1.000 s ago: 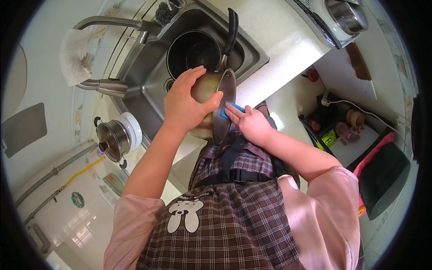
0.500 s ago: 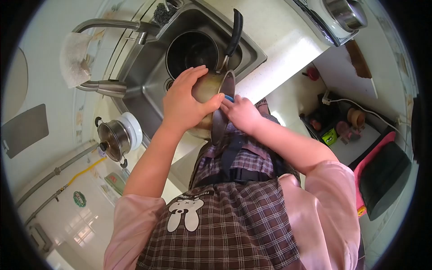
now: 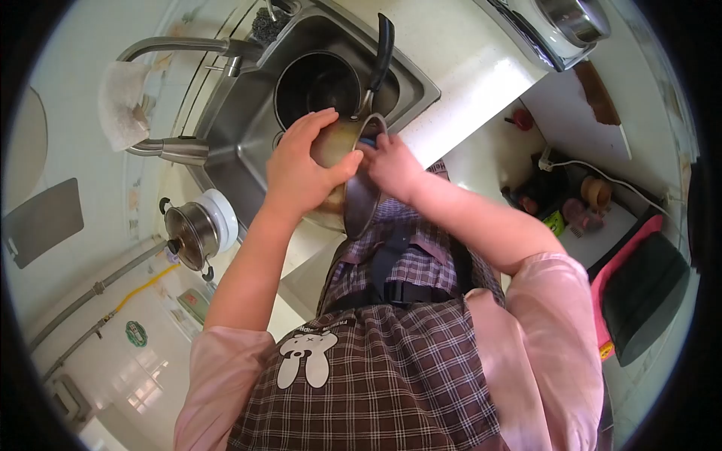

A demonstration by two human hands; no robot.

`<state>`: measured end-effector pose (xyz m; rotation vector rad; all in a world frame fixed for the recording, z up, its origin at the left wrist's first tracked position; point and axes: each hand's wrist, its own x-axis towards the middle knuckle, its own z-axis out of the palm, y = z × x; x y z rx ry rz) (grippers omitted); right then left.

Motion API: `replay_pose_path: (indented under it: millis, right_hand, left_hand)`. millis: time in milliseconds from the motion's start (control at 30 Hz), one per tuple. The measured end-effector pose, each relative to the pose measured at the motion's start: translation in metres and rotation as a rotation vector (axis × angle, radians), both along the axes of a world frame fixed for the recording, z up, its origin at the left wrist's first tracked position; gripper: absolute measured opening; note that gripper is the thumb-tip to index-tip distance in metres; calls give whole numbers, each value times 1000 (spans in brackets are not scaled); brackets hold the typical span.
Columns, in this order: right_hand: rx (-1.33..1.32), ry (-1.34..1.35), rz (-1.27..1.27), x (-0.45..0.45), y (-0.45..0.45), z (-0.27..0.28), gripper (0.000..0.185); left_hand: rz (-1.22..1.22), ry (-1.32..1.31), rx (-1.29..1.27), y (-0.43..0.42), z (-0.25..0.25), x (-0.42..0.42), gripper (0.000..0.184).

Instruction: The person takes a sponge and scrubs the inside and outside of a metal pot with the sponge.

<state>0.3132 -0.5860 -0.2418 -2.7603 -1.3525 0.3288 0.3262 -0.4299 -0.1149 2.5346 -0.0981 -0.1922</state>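
A metal pot (image 3: 335,143) with a long black handle is tipped on its side at the sink's near edge, its mouth facing right. My left hand (image 3: 304,167) grips it from the left, fingers over its outer wall and thumb near the rim. Inside the mouth, my right hand (image 3: 392,167) presses a blue cloth (image 3: 368,141) to the inner wall; only a sliver of the cloth shows, and the fingertips are partly hidden by the rim. Behind the tipped pot, a dark round pot (image 3: 316,86) stands in the steel sink (image 3: 244,150).
A faucet (image 3: 184,150) with a white cloth (image 3: 122,105) draped on it is at the left. Below it sits a lidded pot (image 3: 188,234). The counter (image 3: 466,68) runs to the right, with a metal bowl (image 3: 575,21) at its far end.
The tipped pot and my left hand have shifted slightly left. My right hand has moved up and left, deeper into the pot's mouth, and the blue cloth is now mostly hidden.
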Motion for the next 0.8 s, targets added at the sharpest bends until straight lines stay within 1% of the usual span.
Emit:
replay_pose_path:
  millis: [100, 133, 233, 267, 300, 367, 467, 500, 567, 700, 733, 800]
  right_hand:
    - [103, -136, -77, -9, -41, -2, 52]
    - [73, -118, -68, -14, -48, -2, 54]
    - [87, -114, -107, -16, -33, -4, 53]
    - [84, -124, -88, -13, -21, -5, 52]
    - [94, -79, -56, -4, -10, -5, 51]
    - [80, -86, -2, 4, -7, -3, 50]
    - [173, -172, -59, -8, -42, -9, 50]
    - [165, -176, -64, -8, -47, -9, 50]
    - [150, -167, -79, -15, -52, -7, 50]
    - [118, 15, -67, -1, 1, -9, 46]
    - [12, 97, 0, 6, 11, 1, 45]
    - [151, 46, -72, -1, 3, -4, 45]
  left_hand:
    - [-36, -3, 27, -5, 3, 1, 61]
    - [-33, -3, 38, -7, 4, 2, 61]
    - [-20, 19, 47, -10, 6, 3, 61]
    - [-9, 35, 30, -6, 3, 5, 61]
    - [0, 48, 12, -4, 1, 7, 61]
    - [-33, 42, 21, -5, 3, 8, 59]
    - [-44, 57, 19, -4, 6, 5, 58]
    - [-40, 58, 15, -3, 6, 7, 58]
    - [-36, 56, 35, -5, 7, 7, 58]
    - [-82, 44, 58, -2, 4, 9, 58]
    - [-59, 50, 43, -3, 3, 11, 59]
    - [-7, 78, 14, 0, 2, 8, 60]
